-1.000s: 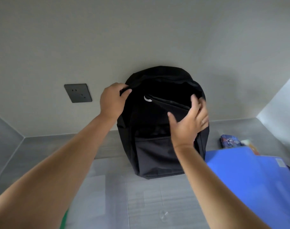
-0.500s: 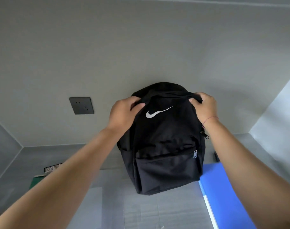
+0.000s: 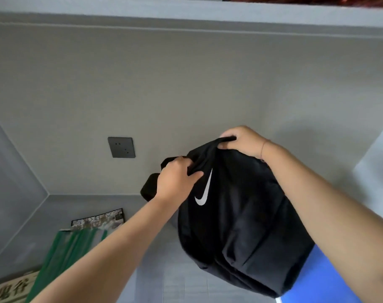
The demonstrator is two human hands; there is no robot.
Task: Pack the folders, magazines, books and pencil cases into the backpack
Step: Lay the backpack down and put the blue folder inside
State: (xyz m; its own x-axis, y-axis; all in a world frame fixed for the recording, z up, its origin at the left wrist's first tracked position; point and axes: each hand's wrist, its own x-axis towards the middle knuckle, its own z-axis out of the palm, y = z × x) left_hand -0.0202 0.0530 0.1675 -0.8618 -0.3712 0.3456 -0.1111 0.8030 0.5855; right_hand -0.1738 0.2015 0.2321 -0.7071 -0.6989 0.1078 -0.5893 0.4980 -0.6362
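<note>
- Nearest, at the lower left, a pale book cover printed with large characters (image 3: 11, 287) lies on the matte grey table (image 3: 175, 281). A smooth blue plastic folder (image 3: 317, 278) lies flat at the lower right.
- Beyond the book lies a translucent green plastic folder (image 3: 70, 243), then a glossy camouflage-patterned magazine (image 3: 99, 219) close to the wall.
- The soft black fabric backpack with a white swoosh (image 3: 240, 226) is straight ahead, tilted. Its long axis runs from its base, over the blue folder's edge, up and away to its top at the hands. I cannot tell whether the base touches the table.
- The left hand (image 3: 177, 178) pinches a fold of cloth at the top, lower and nearer. The right hand (image 3: 245, 141) grips the top edge, higher and farther.
- The limp cloth will likely sag, so the stiff folders should slide in along that axis. The left hand is closer to the green folder, the right to the blue.
- Farthest, a dark square wall socket (image 3: 121, 147) sits on the plain wall.
</note>
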